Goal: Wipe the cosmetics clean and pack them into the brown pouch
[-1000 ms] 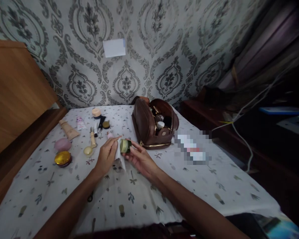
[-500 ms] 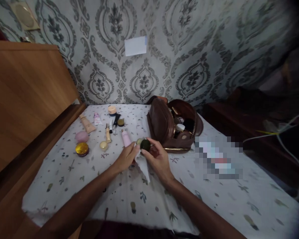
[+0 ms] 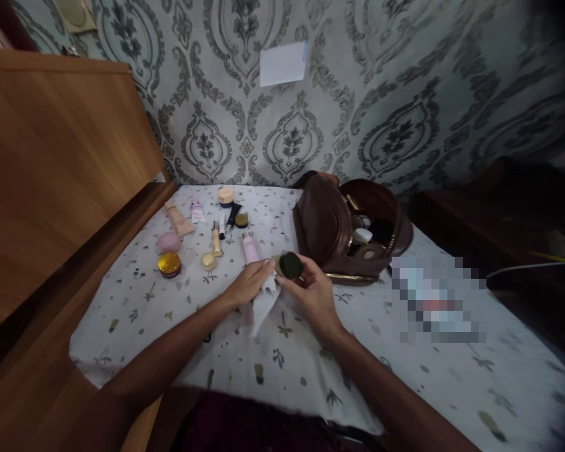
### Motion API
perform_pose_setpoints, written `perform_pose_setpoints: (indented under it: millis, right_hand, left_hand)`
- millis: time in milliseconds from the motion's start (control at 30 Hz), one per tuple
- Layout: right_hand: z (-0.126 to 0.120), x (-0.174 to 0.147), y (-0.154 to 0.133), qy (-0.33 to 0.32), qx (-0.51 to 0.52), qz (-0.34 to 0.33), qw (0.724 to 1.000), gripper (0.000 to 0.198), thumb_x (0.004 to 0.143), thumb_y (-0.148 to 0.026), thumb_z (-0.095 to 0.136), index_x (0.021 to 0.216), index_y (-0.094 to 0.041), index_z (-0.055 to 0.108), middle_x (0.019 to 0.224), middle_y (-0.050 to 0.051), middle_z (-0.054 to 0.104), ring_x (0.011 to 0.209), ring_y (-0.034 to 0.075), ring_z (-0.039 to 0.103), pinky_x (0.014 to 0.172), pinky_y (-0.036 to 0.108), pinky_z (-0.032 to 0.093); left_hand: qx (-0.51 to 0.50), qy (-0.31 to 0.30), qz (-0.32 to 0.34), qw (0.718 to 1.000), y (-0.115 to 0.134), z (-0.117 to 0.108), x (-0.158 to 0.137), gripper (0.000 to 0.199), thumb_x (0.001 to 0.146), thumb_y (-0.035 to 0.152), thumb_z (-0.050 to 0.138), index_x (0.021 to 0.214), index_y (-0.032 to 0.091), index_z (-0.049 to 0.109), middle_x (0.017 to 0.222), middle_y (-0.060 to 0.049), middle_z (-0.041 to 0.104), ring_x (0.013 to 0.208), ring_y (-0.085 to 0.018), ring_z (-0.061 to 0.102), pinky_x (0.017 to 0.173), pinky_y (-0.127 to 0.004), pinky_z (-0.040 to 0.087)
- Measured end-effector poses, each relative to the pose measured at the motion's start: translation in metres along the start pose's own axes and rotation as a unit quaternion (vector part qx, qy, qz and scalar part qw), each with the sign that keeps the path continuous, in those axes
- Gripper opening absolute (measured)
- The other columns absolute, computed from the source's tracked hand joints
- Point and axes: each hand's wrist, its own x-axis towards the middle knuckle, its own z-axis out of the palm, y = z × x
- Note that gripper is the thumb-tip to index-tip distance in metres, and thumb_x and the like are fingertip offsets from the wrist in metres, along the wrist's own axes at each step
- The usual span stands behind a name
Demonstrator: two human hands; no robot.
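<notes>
My right hand [image 3: 313, 295] grips a small round jar with a dark green lid [image 3: 290, 266], its side tilted toward me. A white tissue [image 3: 263, 307] is pinched in my left hand [image 3: 250, 282], pressed against the jar's left side, and its loose end hangs down. Just beyond my left hand lies a pink tube [image 3: 251, 248]. To its left are a pale round container [image 3: 208, 260], a small beige tube [image 3: 216, 240] and a jar with a gold lid [image 3: 169, 264]. Behind my right hand stands an open brown bag [image 3: 322, 220].
Farther back on the patterned cloth [image 3: 136, 314] are a peach-lidded jar [image 3: 225, 197], a black tube [image 3: 234, 216], an olive round pot [image 3: 241, 220], a beige tube [image 3: 179, 218] and a pink rounded item [image 3: 169, 242]. A wooden cabinet [image 3: 70, 125] borders the left; a blurred-out item [image 3: 435, 301] lies right.
The view has shifted, so the scene sits farther right. The dark lid shows more fully as the jar turns in my right hand, and the tissue's hanging end has swung left.
</notes>
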Motion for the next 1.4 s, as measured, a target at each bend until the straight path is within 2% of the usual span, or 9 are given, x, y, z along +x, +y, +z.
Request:
perform_pose_setpoints:
  millis: [300, 533, 633, 733, 833, 900, 1033, 1200, 1400]
  right_hand:
    - [-0.001, 0.001, -0.007, 0.004, -0.061, -0.055, 0.997, 0.047, 0.067, -0.036, 0.083, 0.103, -0.022, 0.058, 0.1, 0.003, 0.068, 0.094, 0.02, 0.064, 0.09, 0.037, 0.051]
    - [0.001, -0.003, -0.009, 0.031, -0.123, -0.082, 0.989, 0.041, 0.071, -0.033, 0.077, 0.105, -0.022, 0.057, 0.099, 0.004, 0.065, 0.089, 0.02, 0.062, 0.077, 0.033, 0.053]
    - [0.0, -0.004, -0.009, 0.032, -0.178, -0.107, 0.978, 0.037, 0.073, -0.031, 0.074, 0.105, -0.022, 0.06, 0.1, 0.005, 0.063, 0.089, 0.021, 0.061, 0.073, 0.032, 0.052]
    - [-0.003, -0.004, -0.008, 0.025, -0.23, -0.13, 0.964, 0.032, 0.074, -0.029, 0.07, 0.105, -0.022, 0.062, 0.097, 0.005, 0.061, 0.086, 0.021, 0.06, 0.065, 0.031, 0.05]
    - [-0.004, -0.007, -0.005, 0.014, -0.274, -0.169, 0.947, 0.033, 0.075, -0.022, 0.064, 0.108, -0.021, 0.062, 0.095, 0.006, 0.059, 0.084, 0.022, 0.058, 0.067, 0.033, 0.051]
    - [-0.003, -0.009, -0.003, 0.001, -0.297, -0.195, 0.935, 0.037, 0.074, -0.016, 0.06, 0.11, -0.022, 0.062, 0.095, 0.005, 0.058, 0.087, 0.023, 0.058, 0.073, 0.036, 0.052]
    - [-0.001, -0.012, 0.002, 0.002, -0.315, -0.203, 0.927, 0.037, 0.073, -0.015, 0.059, 0.109, -0.021, 0.062, 0.095, 0.005, 0.059, 0.088, 0.023, 0.058, 0.077, 0.036, 0.052]
    - [0.002, -0.013, 0.0, -0.003, -0.313, -0.162, 0.936, 0.035, 0.072, -0.02, 0.063, 0.107, -0.02, 0.061, 0.096, 0.006, 0.061, 0.088, 0.024, 0.06, 0.078, 0.036, 0.052]
    - [0.005, -0.015, -0.011, -0.015, -0.291, -0.097, 0.952, 0.026, 0.072, -0.022, 0.065, 0.096, -0.021, 0.058, 0.091, 0.004, 0.061, 0.085, 0.023, 0.06, 0.078, 0.035, 0.05]
  left_hand:
    - [-0.047, -0.007, 0.004, 0.999, -0.005, 0.003, 0.001, 0.054, 0.09, 0.068, 0.045, 0.073, 0.017, 0.053, 0.066, 0.002, 0.05, 0.074, -0.015, 0.051, 0.074, -0.026, 0.043]
    - [0.057, 0.073, 0.023, 0.995, 0.002, 0.008, -0.003, 0.05, 0.093, 0.065, 0.04, 0.076, 0.019, 0.045, 0.071, 0.002, 0.045, 0.069, -0.013, 0.045, 0.066, -0.025, 0.039]
    - [0.092, 0.103, 0.038, 0.99, 0.01, 0.009, -0.006, 0.042, 0.097, 0.057, 0.037, 0.082, 0.019, 0.047, 0.074, 0.002, 0.048, 0.071, -0.014, 0.048, 0.068, -0.026, 0.04]
    - [0.151, 0.092, 0.092, 0.98, 0.011, 0.01, -0.01, 0.034, 0.098, 0.049, 0.04, 0.104, 0.018, 0.052, 0.092, -0.004, 0.058, 0.087, -0.018, 0.057, 0.081, -0.03, 0.046]
    - [0.237, 0.067, 0.142, 0.959, 0.005, 0.011, -0.012, 0.048, 0.093, 0.048, 0.053, 0.13, 0.018, 0.044, 0.121, -0.012, 0.056, 0.115, -0.026, 0.055, 0.099, -0.039, 0.045]
    - [0.292, 0.057, 0.145, 0.943, -0.001, 0.011, -0.013, 0.054, 0.092, 0.047, 0.055, 0.136, 0.019, 0.04, 0.126, -0.013, 0.053, 0.12, -0.028, 0.054, 0.1, -0.043, 0.046]
    - [0.359, 0.047, 0.134, 0.922, -0.005, 0.011, -0.013, 0.045, 0.096, 0.043, 0.05, 0.135, 0.021, 0.042, 0.119, -0.01, 0.055, 0.112, -0.026, 0.059, 0.094, -0.043, 0.052]
    - [0.419, 0.06, 0.153, 0.893, 0.002, 0.01, -0.015, 0.033, 0.099, 0.037, 0.047, 0.128, 0.021, 0.049, 0.109, -0.007, 0.057, 0.1, -0.022, 0.063, 0.084, -0.035, 0.055]
    - [0.541, 0.096, 0.229, 0.804, 0.005, 0.009, -0.017, 0.023, 0.1, 0.036, 0.045, 0.103, 0.019, 0.061, 0.095, -0.004, 0.061, 0.078, -0.015, 0.063, 0.06, -0.023, 0.047]
